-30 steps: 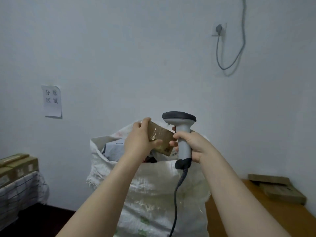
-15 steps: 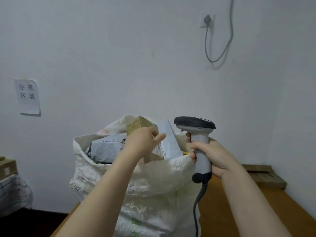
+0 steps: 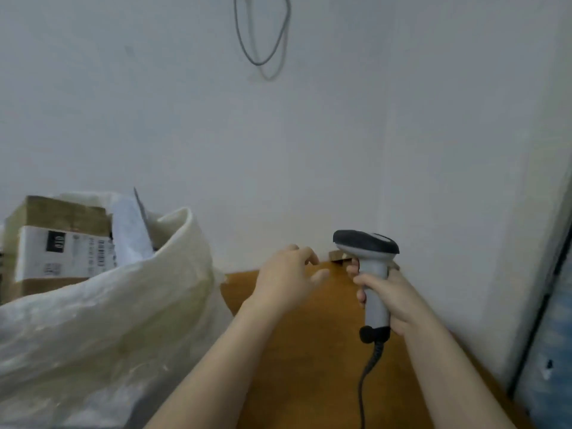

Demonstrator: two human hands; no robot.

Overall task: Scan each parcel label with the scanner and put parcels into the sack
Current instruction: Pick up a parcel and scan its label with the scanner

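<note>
A white woven sack [image 3: 102, 320] fills the lower left, with a brown labelled parcel [image 3: 58, 246] and a pale flat parcel [image 3: 130, 233] poking out of its mouth. My left hand [image 3: 288, 280] hovers empty over the wooden table [image 3: 309, 366], to the right of the sack, fingers loosely spread. My right hand [image 3: 387, 298] grips the handle of the grey scanner [image 3: 368, 261], held upright with its dark head pointing left. The scanner's cable hangs down from its base. A brown parcel [image 3: 337, 256] lies at the table's far edge, mostly hidden behind the scanner and my hands.
A white wall stands behind the table, with a grey cable loop [image 3: 263, 35] hanging on it. A dark-framed panel [image 3: 548, 335] borders the table at the far right.
My left hand let go of the small brown parcel at the sack and swung right, empty, over the table. The view turned right; the scanner stays gripped in my right hand.
</note>
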